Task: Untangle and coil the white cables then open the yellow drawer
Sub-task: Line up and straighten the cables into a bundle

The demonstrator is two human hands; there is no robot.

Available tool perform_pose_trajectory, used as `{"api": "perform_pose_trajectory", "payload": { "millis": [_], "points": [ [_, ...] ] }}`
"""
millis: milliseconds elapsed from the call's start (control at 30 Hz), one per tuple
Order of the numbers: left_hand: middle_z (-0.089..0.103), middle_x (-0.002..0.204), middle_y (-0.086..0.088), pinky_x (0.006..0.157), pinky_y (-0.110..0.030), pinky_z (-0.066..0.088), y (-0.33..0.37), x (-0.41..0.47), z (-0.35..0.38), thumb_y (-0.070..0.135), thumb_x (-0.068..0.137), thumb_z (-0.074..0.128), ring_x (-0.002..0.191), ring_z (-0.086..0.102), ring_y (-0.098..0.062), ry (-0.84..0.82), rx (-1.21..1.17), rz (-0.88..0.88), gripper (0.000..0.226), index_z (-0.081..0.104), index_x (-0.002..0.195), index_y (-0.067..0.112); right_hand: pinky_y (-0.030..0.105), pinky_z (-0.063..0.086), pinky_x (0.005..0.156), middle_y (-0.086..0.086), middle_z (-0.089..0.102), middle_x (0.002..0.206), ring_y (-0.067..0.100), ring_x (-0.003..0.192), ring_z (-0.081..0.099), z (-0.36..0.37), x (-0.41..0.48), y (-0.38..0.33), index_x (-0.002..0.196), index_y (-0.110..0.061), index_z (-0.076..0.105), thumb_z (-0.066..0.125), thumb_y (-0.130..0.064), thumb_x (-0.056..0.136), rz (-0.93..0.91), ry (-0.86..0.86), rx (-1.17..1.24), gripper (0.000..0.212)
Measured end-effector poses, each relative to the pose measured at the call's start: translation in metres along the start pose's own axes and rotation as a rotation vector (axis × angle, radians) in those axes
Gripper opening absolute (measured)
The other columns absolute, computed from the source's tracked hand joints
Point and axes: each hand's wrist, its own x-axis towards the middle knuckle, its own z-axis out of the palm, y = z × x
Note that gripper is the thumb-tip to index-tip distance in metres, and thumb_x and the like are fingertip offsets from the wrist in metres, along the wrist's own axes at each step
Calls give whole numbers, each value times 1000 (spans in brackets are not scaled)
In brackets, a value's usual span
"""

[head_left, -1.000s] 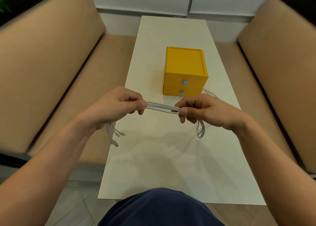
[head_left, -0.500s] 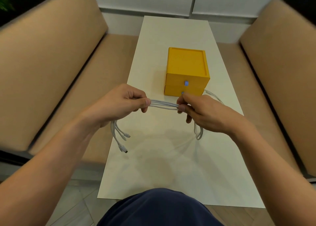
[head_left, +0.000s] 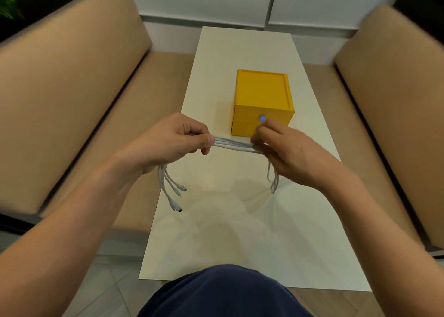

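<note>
A bundle of white cables (head_left: 232, 144) stretches level between my two hands, above the white table (head_left: 252, 232). My left hand (head_left: 168, 143) pinches the bundle's left end, and several plug ends hang loose below it. My right hand (head_left: 286, 151) grips the right end, with a folded loop of cable dangling under it. Just behind my right hand stands the yellow drawer box (head_left: 263, 100), both drawers shut, a small blue knob (head_left: 262, 118) on the upper one. The lower drawer's knob is hidden by my fingers.
Tan sofa cushions (head_left: 72, 100) line both sides of the narrow table, the right one (head_left: 396, 95) close to my forearm. My dark blue knee (head_left: 223, 292) is at the table's near edge. A white wall panel stands behind.
Both hands have risen and moved slightly toward the yellow box with the cables. The plug ends hang lower beneath my left hand. My right hand now covers the lower drawer's knob.
</note>
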Motion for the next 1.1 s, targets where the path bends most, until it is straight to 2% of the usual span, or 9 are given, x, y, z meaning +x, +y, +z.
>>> {"api": "perform_pose_trajectory", "payload": {
  "millis": [133,333,433,533,633,767,900,1000,1100],
  "points": [
    [36,54,12,51,-22,23,1,1,-3,40,89,62,54,28,-10,31,-20,12,33,70,69,16,20,53,71,-1,66,101,9,83,68,-1,-2,-1,111,-11,62,54,-6,103,51,9,170,13],
    [42,60,4,51,-18,26,-1,1,1,28,100,65,64,34,-15,49,12,-17,34,70,69,16,27,57,71,-20,65,99,2,78,71,10,-1,-2,110,-23,60,54,-22,106,202,-53,316,8],
    [39,54,13,50,-16,26,-3,0,1,25,101,63,56,34,-8,61,10,-45,34,69,69,14,23,55,73,-8,75,93,9,82,69,17,-4,-7,109,-20,53,45,-22,109,248,-120,493,8],
    [44,61,4,61,-28,31,-4,0,1,36,98,66,63,37,-14,61,15,-48,34,70,70,18,22,53,73,4,67,84,14,77,68,23,-3,-11,114,-16,56,42,-17,110,323,-100,691,14],
    [46,68,-7,68,-35,31,-3,0,3,52,86,63,70,36,-25,73,27,-39,37,71,72,19,31,47,70,-7,59,77,9,71,55,25,-1,-10,114,-24,66,44,-25,110,374,-103,616,23],
    [36,56,8,54,-26,24,-3,-1,2,43,90,63,58,31,-12,96,38,-48,33,70,69,18,43,51,80,-6,71,89,21,87,63,12,-2,-13,97,-30,73,49,-39,107,395,-95,641,27],
    [38,59,3,55,-29,24,-4,-2,5,33,101,63,60,31,-19,84,106,-37,33,70,71,20,37,49,73,-7,74,90,12,73,57,1,-3,-10,93,-24,72,55,-31,105,361,-98,673,22],
    [39,61,-3,52,-27,25,0,0,9,31,101,63,61,33,-21,108,130,-48,33,69,71,19,32,43,68,-6,66,77,10,70,51,-2,-5,-7,90,-23,72,56,-29,105,378,-98,764,23],
    [40,62,-3,53,-27,27,3,3,14,30,101,62,63,35,-22,98,123,-48,34,70,70,19,34,37,66,-5,56,65,8,61,46,2,-2,-12,80,-18,74,51,-42,106,521,-27,684,41]
  ]
}}
